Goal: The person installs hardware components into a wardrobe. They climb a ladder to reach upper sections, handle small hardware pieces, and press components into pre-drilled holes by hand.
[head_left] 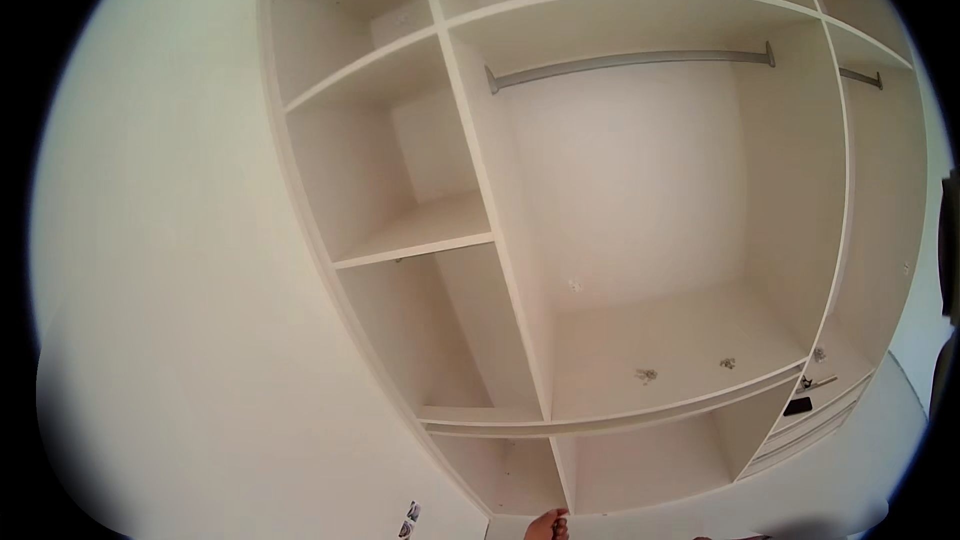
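Note:
My left hand [545,526] shows at the lower edge, its fingers curled together in front of the bottom of a cream open wardrobe [548,360]. Whatever those fingers hold, if anything, is too small to make out. Nearest to the hand is the foot of the upright divider [564,475] between two low compartments; whether they touch I cannot tell. Farther right, a skin-toned sliver [735,538] shows at the lower edge, perhaps part of my right hand; its fingers are hidden.
Small clusters of fittings [647,376] lie on the wide middle shelf. A grey hanging rod [635,59] spans the large compartment above. On the right unit, a black flat object [798,406] rests above the drawers [805,435]. A wall socket [410,520] is at the lower left.

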### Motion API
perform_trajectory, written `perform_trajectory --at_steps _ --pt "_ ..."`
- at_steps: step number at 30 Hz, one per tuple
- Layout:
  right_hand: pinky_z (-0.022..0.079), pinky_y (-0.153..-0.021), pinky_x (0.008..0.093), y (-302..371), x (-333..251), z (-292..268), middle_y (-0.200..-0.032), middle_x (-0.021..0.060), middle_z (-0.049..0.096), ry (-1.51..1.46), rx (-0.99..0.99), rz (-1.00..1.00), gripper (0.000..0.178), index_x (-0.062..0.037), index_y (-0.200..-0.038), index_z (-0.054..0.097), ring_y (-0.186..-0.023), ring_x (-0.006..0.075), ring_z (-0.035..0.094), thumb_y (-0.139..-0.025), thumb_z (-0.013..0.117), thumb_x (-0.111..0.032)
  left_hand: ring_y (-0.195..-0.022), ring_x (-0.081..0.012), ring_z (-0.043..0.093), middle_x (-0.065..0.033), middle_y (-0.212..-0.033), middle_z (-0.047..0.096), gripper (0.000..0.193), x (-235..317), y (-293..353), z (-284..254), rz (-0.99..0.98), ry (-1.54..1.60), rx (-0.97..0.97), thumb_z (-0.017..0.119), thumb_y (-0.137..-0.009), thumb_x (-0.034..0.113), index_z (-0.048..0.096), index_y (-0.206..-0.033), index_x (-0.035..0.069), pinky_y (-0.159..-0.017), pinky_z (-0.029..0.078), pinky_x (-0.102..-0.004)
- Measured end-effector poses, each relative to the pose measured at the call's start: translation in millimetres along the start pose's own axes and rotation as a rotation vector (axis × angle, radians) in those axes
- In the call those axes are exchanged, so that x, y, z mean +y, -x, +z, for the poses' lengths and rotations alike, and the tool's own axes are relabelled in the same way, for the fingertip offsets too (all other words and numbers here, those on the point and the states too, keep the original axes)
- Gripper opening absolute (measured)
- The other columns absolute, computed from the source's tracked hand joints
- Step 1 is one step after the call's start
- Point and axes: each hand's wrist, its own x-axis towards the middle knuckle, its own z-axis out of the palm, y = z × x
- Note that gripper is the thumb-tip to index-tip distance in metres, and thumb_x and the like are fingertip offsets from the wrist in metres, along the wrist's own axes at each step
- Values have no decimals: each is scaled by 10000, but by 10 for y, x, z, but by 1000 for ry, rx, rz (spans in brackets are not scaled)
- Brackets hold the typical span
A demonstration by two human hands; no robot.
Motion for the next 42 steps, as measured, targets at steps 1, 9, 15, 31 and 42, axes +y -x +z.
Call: perform_trajectory --at_steps 1,9,15,31,42 --pt "597 -723 357 -14 139 -141 -933 38 752 -7 15 -1 374 -102 -1086 741 -805 166 719 -946 564 -400 -573 -78 416 8 -712 495 220 -57 13 241 82 -46 -55 508 -1049 197 592 -1147 19 -531 389 -220" --pt "598 -728 355 -197 522 -801 -937 37 753 -28 78 -6 378 -104 -1083 744 -804 166 720 -943 564 -406 -514 -95 385 -6 -698 505 186 455 -1066 712 241 -63 -240 532 -1022 236 558 -1115 77 -449 319 -235" --pt "598 -732 354 -202 666 -897 -940 36 754 -115 146 25 382 -106 -1080 746 -804 166 720 -941 564 -410 -538 -83 419 11 -687 496 178 1580 -771 1213 551 -153 -256 587 -1009 248 585 -1049 74 -450 318 -230" --pt "598 -741 350 -432 694 359 -947 33 757 -767 298 260 391 -109 -1074 752 -803 166 722 -934 564 -422 -494 -78 387 -4 -697 543 170 2979 -820 2622 378 -429 -646 551 -1037 221 597 -991 64 -439 296 -229" --pt "569 -788 381 -154 920 643 -825 -11 757 -408 268 280 416 -174 -912 775 -761 157 721 -940 502 -488 -491 -36 386 40 -666 494 183 3225 -541 3948 774 -717 -652 529 -1046 264 591 -1036 92 -391 292 -181"
